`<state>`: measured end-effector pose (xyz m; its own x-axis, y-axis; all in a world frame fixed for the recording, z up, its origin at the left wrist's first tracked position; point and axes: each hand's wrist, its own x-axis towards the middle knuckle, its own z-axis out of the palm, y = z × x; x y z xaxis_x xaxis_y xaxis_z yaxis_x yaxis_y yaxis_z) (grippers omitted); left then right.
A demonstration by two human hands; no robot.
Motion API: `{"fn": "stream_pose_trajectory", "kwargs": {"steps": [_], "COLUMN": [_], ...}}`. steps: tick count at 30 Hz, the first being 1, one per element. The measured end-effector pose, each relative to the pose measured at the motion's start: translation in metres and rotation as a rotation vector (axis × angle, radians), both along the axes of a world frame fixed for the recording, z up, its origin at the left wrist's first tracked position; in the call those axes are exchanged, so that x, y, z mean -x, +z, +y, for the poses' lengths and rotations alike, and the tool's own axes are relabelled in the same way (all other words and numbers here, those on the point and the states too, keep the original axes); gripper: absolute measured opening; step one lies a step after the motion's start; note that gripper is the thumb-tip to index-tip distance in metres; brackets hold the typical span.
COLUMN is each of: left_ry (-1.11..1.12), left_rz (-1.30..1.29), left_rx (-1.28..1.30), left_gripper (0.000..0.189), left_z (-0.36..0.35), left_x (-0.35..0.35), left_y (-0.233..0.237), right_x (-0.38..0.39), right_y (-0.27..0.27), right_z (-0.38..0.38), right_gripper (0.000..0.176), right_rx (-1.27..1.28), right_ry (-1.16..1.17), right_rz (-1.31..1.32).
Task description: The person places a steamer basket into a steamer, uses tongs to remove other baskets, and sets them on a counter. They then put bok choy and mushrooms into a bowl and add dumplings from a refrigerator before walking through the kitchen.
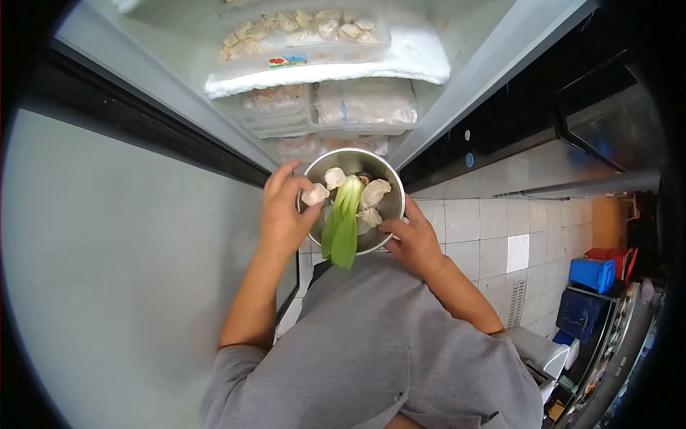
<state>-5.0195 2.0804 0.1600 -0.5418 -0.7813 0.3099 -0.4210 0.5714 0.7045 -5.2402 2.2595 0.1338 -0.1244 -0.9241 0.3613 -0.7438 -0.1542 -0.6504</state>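
A round steel bowl [312, 171] is held before my body, in front of an open freezer. Inside it lie a green leafy vegetable [344, 222] with a pale stem, whose leaves hang over the near rim, and several whitish dumplings [375, 192]. My left hand [285, 212] is at the bowl's left side, thumb and fingers closed round one dumpling [315, 194] just inside the rim. On the right, my right hand [416, 239] grips the bowl's rim, thumb inside and fingers outside. Something small and dark sits by the stem.
Above the bowl, a frosted freezer shelf [329, 74] bears a tray of dumplings [300, 27]; bagged food [366, 102] lies below. The open door [136, 264] stands at the left. To the right are floor tiles [463, 222], a blue container [592, 274] and a black cabinet [514, 136].
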Motion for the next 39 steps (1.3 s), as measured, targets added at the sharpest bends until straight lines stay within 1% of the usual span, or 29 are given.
{"fn": "stream_pose_trajectory", "kwargs": {"steps": [1, 2, 4, 5, 6, 8, 10, 12, 14, 15, 16, 17, 18, 19, 20, 21, 22, 23, 24, 25, 26, 28, 29, 31, 32, 33, 34, 36, 39], "left_ry": [-0.025, -0.022, -0.146, -0.199, -0.189, 0.173, 0.390, 0.589, 0.719, 0.812, 0.987, 1.068, 1.198, 1.400, 1.324, 1.393, 1.591, 1.497, 1.459, 1.296, 1.124, 0.890, 0.884, 0.752, 0.771, 0.760, 0.762, 0.850, 0.757], "left_rz": [0.051, 0.050, 0.197, 0.318, 0.324, 0.127, -0.034, -0.069, 0.021, -0.033, -0.194, -0.276, -0.633, -0.520, -0.105, 0.212, 0.013, 0.867, 1.114, 1.095, 1.072, 1.159, 1.177, 1.196, 1.195, 1.298, 1.290, 1.213, 0.846], "left_rx": [-0.030, -0.031, -0.261, -0.310, -0.299, -0.146, 0.128, 0.359, 0.672, 0.904, 1.196, 1.512, 1.739, 1.916, 1.853, 1.576, 1.244, 0.650, 0.225, 0.126, 0.039, 0.018, 0.049, -0.134, -0.179, -0.233, -0.212, -0.241, -0.305], "left_gripper": [0.043, 0.043, 0.055, 0.058, 0.058, 0.053, 0.053, 0.058, 0.062, 0.065, 0.061, 0.055, 0.051, 0.048, 0.047, 0.042, 0.042, 0.054, 0.063, 0.064, 0.066, 0.063, 0.063, 0.060, 0.057, 0.055, 0.049, 0.038, 0.031], "left_z": [0.001, 0.007, 0.025, 0.032, 0.040, 0.066, 0.099, 0.133, 0.169, 0.190, 0.215, 0.244, 0.284, 0.299, 0.314, 0.320, 0.335, 0.322, 0.309, 0.301, 0.295, 0.316, 0.322, 0.346, 0.359, 0.370, 0.366, 0.333, 0.253], "left_x": [-0.006, -0.009, -0.015, -0.022, -0.029, -0.042, -0.055, -0.071, -0.102, -0.125, -0.148, -0.149, -0.146, -0.202, -0.270, -0.279, -0.317, -0.320, -0.313, -0.346, -0.374, -0.281, -0.272, -0.264, -0.251, -0.224, -0.201, -0.182, -0.102], "left_y": [-0.007, -0.002, 0.012, 0.009, 0.009, 0.012, 0.019, 0.034, 0.062, 0.087, 0.121, 0.166, 0.214, 0.220, 0.222, 0.222, 0.219, 0.213, 0.198, 0.148, 0.118, 0.143, 0.143, 0.130, 0.121, 0.123, 0.117, 0.101, 0.135], "right_x": [0.000, 0.001, 0.006, 0.010, 0.015, 0.031, 0.049, 0.068, 0.090, 0.102, 0.116, 0.132, 0.147, 0.155, 0.169, 0.182, 0.194, 0.205, 0.217, 0.230, 0.242, 0.264, 0.273, 0.288, 0.293, 0.295, 0.298, 0.300, 0.299], "right_y": [0.001, 0.001, 0.000, 0.000, -0.003, -0.012, -0.012, -0.016, -0.024, -0.035, -0.046, -0.057, -0.066, -0.074, -0.077, -0.079, -0.081, -0.083, -0.084, -0.086, -0.090, -0.093, -0.094, -0.104, -0.106, -0.111, -0.116, -0.123, -0.121], "right_z": [0.002, 0.004, 0.011, 0.016, 0.021, 0.037, 0.060, 0.085, 0.117, 0.132, 0.149, 0.167, 0.183, 0.196, 0.214, 0.232, 0.249, 0.265, 0.280, 0.295, 0.308, 0.332, 0.342, 0.361, 0.365, 0.364, 0.362, 0.352, 0.346], "right_gripper": [0.040, 0.040, 0.041, 0.041, 0.041, 0.040, 0.038, 0.037, 0.035, 0.035, 0.035, 0.035, 0.035, 0.034, 0.034, 0.034, 0.033, 0.033, 0.034, 0.035, 0.036, 0.037, 0.038, 0.039, 0.039, 0.039, 0.039, 0.039, 0.039], "right_rx": [0.007, 0.017, 0.042, 0.069, 0.077, 0.087, 0.084, 0.072, 0.111, 0.136, 0.148, 0.109, 0.071, 0.076, 0.090, 0.017, -0.056, -0.042, -0.060, -0.076, -0.059, -0.051, -0.059, -0.110, -0.082, -0.048, -0.052, -0.047, -0.035], "right_ry": [0.005, 0.011, 0.028, 0.042, 0.054, 0.097, 0.111, 0.118, 0.084, 0.075, 0.089, 0.069, 0.048, 0.030, 0.046, 0.009, -0.027, -0.008, -0.033, -0.056, -0.057, -0.084, -0.100, -0.181, -0.193, -0.193, -0.217, -0.235, -0.198], "right_rz": [-0.008, -0.016, -0.020, -0.020, -0.015, -0.022, -0.024, -0.038, -0.112, -0.150, -0.157, -0.158, -0.159, -0.187, -0.191, -0.196, -0.200, -0.202, -0.202, -0.199, -0.172, -0.146, -0.140, -0.170, -0.157, -0.151, -0.161, -0.181, -0.212]}}
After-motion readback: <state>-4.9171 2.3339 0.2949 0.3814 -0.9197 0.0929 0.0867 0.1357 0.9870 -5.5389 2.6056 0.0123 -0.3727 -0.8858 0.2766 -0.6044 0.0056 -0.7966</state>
